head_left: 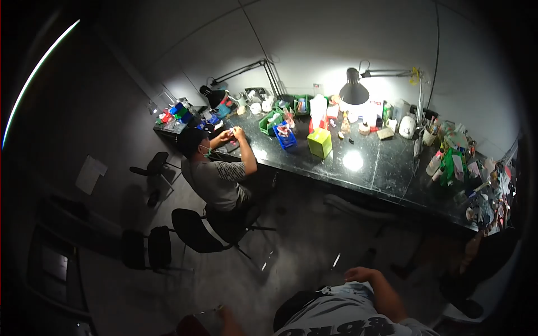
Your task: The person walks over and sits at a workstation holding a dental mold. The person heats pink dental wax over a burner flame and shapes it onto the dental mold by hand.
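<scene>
My right hand (361, 274) is in front of my waist, with the fingers loosely bent and nothing visible in them. Just below it is the pale hem of my grey printed shirt (342, 313). My left hand (225, 315) hangs low at the bottom edge, dark and blurred. Beside that hand is a thin metal bar (208, 311) above a dark red shape (192, 326), perhaps part of a chair. Whether the left fingers grip the bar is hidden.
A long black workbench (381, 173) runs along the wall with lamps (354, 92), a yellow-green box (319, 143), a blue bin (284, 136) and crowded small items. A seated person (216, 179) works at its left part. Black chairs (193, 232) stand behind; another person's leg (487, 263) is at right.
</scene>
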### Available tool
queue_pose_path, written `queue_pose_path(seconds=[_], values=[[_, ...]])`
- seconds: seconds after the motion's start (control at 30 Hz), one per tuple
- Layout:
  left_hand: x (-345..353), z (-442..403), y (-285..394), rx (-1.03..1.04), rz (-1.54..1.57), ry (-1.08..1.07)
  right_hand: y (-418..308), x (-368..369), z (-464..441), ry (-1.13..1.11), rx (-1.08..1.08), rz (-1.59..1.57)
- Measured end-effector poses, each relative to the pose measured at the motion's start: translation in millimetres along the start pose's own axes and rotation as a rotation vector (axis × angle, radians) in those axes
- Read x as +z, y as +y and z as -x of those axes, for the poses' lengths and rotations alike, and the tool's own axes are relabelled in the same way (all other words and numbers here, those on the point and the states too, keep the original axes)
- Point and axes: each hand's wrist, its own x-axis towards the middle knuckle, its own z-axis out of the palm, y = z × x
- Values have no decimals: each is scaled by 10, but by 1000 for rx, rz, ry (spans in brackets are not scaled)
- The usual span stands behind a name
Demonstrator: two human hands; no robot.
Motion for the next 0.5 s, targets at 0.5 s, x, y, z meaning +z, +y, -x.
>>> queue_pose_path(seconds=[0.5], values=[[1178, 1701, 1159, 684, 253, -564, 2943, 1691, 1616, 473, 844, -200]])
